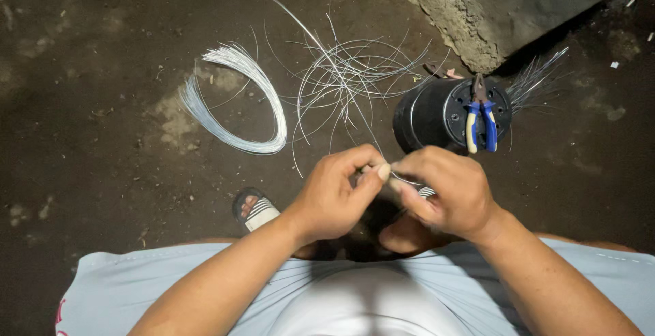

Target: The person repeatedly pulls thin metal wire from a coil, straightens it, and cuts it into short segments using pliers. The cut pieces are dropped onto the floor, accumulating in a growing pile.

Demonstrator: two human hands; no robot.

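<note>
From above, looking down past the person's pale shorts, both hands meet just over the dark dirt floor [89, 193]. The left hand [334, 196] is curled nearly shut, thumb and forefinger pinched on a thin strand of wire [321, 44] that runs up and away toward the far wall; the right hand [447, 189] is closed in the same way, fingertips touching the left's, gripping the same strand right beside it, as though the two pinches work the wire against each other at one spot. Whether the strand is bent or twisted between them I cannot tell; the fingers cover it. Beyond the hands lies a loose tangle of cut wires [348, 77], within easy reach, and to its left a neat coil of wire [235, 100] lying flat. A black bucket [430, 114] lies on its side just past the right hand, with blue-handled pliers [479, 121] resting on its upturned bottom, handy. A sandalled foot [254, 210] shows below the left hand.
</note>
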